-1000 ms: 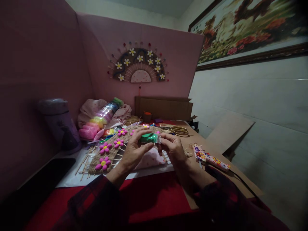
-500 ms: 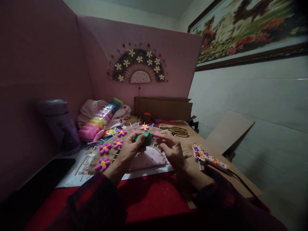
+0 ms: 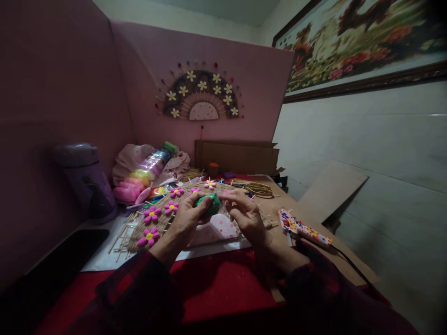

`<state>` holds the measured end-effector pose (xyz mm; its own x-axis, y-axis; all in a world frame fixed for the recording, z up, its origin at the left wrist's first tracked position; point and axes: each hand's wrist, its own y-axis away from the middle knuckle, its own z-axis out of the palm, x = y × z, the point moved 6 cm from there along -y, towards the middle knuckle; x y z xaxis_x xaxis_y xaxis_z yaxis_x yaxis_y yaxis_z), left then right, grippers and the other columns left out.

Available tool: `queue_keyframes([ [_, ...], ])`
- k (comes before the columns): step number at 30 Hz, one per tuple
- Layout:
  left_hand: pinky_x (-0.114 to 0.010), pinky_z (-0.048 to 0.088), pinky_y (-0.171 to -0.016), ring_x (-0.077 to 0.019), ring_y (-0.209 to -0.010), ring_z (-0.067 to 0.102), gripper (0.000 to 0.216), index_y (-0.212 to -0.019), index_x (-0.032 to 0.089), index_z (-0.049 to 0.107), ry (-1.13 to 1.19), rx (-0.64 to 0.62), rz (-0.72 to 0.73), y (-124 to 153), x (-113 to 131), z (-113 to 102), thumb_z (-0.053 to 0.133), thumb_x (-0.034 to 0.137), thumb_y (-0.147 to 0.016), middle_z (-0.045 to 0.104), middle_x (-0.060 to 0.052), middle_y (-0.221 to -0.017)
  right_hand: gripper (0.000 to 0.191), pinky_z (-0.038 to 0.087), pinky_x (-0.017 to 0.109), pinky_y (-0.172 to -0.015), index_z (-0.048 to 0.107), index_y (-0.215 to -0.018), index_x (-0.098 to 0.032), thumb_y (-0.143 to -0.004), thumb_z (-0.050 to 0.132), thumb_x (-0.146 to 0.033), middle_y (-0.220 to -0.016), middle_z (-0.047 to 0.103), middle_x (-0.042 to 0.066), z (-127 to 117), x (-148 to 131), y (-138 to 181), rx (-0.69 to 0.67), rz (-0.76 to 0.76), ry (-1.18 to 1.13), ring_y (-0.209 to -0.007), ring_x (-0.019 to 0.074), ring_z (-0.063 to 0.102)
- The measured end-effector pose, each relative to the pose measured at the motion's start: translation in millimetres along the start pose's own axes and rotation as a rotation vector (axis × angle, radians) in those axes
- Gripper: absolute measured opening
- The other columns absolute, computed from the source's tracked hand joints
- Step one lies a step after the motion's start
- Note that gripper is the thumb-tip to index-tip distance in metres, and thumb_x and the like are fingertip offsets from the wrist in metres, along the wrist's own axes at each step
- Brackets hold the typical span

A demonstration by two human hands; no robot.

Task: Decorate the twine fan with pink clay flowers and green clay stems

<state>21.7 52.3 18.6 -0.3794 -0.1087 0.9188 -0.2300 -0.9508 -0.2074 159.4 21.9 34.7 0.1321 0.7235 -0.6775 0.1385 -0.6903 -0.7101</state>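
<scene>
My left hand (image 3: 187,215) is closed around a lump of green modelling clay (image 3: 212,205), thumb on top. Close to the clay's right side, my right hand (image 3: 247,217) has its thumb and fingers drawn together; whatever sits between those fingertips is too small to make out. Under both hands lies a twine-covered fan (image 3: 141,232) with thin sticks poking from its rim. Pink clay flowers (image 3: 151,214) with yellow centres dot its surface. At the fan's base is a pale, spotted half-round piece (image 3: 216,229), partly hidden by my hands.
A floral glue gun (image 3: 303,229) with a cord lies right, near golden-handled scissors (image 3: 260,188). Packaged coloured clay (image 3: 150,170) and a purple tumbler (image 3: 87,184) stand left, behind a dark flat object (image 3: 75,260). A finished fan (image 3: 200,93) hangs on the pink partition.
The green clay has turned slightly in my left hand and shows a rounder side with a small peak. My right fingertips have shifted only slightly beside it.
</scene>
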Motion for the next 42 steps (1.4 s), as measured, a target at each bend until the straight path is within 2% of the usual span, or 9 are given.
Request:
queue_keyframes([
  [4, -0.014, 0.029, -0.037, -0.0044, -0.042, 0.041, 0.036, -0.072, 0.014, 0.057, -0.011, 0.025, 0.020, -3, -3, -5, 0.078, 0.041, -0.060, 0.050, 0.004, -0.053, 0.035, 0.043, 0.027, -0.065, 0.067, -0.101, -0.026, -0.077, 0.046, -0.010, -0.087, 0.047, 0.003, 3, 3, 0, -0.025, 0.016, -0.008, -0.076, 0.0142, 0.048],
  [11, -0.015, 0.028, -0.033, -0.0051, -0.037, 0.040, 0.041, -0.072, 0.015, 0.055, 0.000, 0.144, 0.018, -4, -5, -12, 0.080, 0.044, -0.055, 0.049, 0.006, -0.048, 0.033, 0.042, 0.029, -0.070, 0.070, -0.092, -0.022, -0.074, 0.047, -0.007, -0.084, 0.047, 0.003, 9, -3, 2, -0.055, -0.020, 0.057, -0.077, 0.0145, 0.048],
  [15, -0.015, 0.026, -0.032, -0.0051, -0.036, 0.038, 0.043, -0.069, 0.015, 0.052, 0.022, 0.126, 0.026, -3, -2, -9, 0.080, 0.045, -0.053, 0.048, 0.006, -0.047, 0.031, 0.044, 0.031, -0.074, 0.069, -0.097, -0.023, -0.078, 0.048, -0.010, -0.086, 0.050, 0.003, 6, -7, 4, -0.025, -0.050, 0.047, -0.082, 0.0161, 0.049],
  [19, -0.015, 0.026, -0.032, -0.0052, -0.037, 0.039, 0.042, -0.072, 0.015, 0.054, -0.020, 0.116, 0.018, -3, -2, -9, 0.078, 0.046, -0.057, 0.049, 0.005, -0.048, 0.024, 0.046, 0.029, -0.067, 0.066, -0.104, -0.023, -0.086, 0.050, -0.021, -0.091, 0.055, 0.005, 3, -2, 5, -0.007, 0.002, 0.030, -0.080, 0.0160, 0.052],
  [22, -0.015, 0.028, -0.033, -0.0050, -0.038, 0.040, 0.043, -0.072, 0.015, 0.054, -0.036, 0.111, 0.016, -4, -5, -10, 0.079, 0.046, -0.056, 0.049, 0.005, -0.049, 0.024, 0.046, 0.028, -0.064, 0.066, -0.106, -0.023, -0.087, 0.052, -0.026, -0.093, 0.055, 0.006, 3, -2, 4, -0.019, -0.020, 0.088, -0.080, 0.0160, 0.052],
  [29, -0.015, 0.034, -0.036, -0.0058, -0.042, 0.046, 0.042, -0.073, 0.014, 0.056, -0.081, 0.110, 0.016, -7, -9, -14, 0.078, 0.047, -0.057, 0.052, 0.004, -0.053, 0.021, 0.045, 0.032, -0.074, 0.067, -0.102, -0.022, -0.087, 0.055, -0.028, -0.088, 0.058, 0.005, 4, -1, 0, -0.008, -0.038, 0.162, -0.084, 0.0172, 0.052],
  [35, -0.016, 0.038, -0.036, -0.0078, -0.043, 0.050, 0.044, -0.075, 0.015, 0.057, -0.118, 0.207, 0.026, -2, -7, -18, 0.079, 0.046, -0.053, 0.054, 0.004, -0.055, 0.020, 0.043, 0.026, -0.056, 0.068, -0.097, -0.021, -0.079, 0.064, -0.029, -0.074, 0.050, 0.001, 7, 13, -1, -0.071, 0.067, 0.026, -0.065, 0.0131, 0.047],
  [39, -0.015, 0.037, -0.035, -0.0069, -0.043, 0.047, 0.043, -0.074, 0.015, 0.056, -0.137, 0.219, 0.034, -1, -5, -17, 0.078, 0.045, -0.054, 0.053, 0.004, -0.053, 0.013, 0.044, 0.025, -0.054, 0.071, -0.086, -0.022, -0.081, 0.062, -0.030, -0.076, 0.051, 0.003, 5, 14, -3, -0.067, 0.070, 0.005, -0.068, 0.0135, 0.049],
  [42, -0.015, 0.037, -0.037, -0.0060, -0.043, 0.047, 0.042, -0.073, 0.015, 0.055, -0.150, 0.219, 0.049, -2, -3, -17, 0.077, 0.045, -0.055, 0.052, 0.005, -0.055, 0.014, 0.045, 0.023, -0.053, 0.072, -0.086, -0.022, -0.083, 0.060, -0.029, -0.081, 0.054, 0.005, 2, 15, -3, -0.019, 0.076, 0.007, -0.071, 0.0139, 0.050],
])
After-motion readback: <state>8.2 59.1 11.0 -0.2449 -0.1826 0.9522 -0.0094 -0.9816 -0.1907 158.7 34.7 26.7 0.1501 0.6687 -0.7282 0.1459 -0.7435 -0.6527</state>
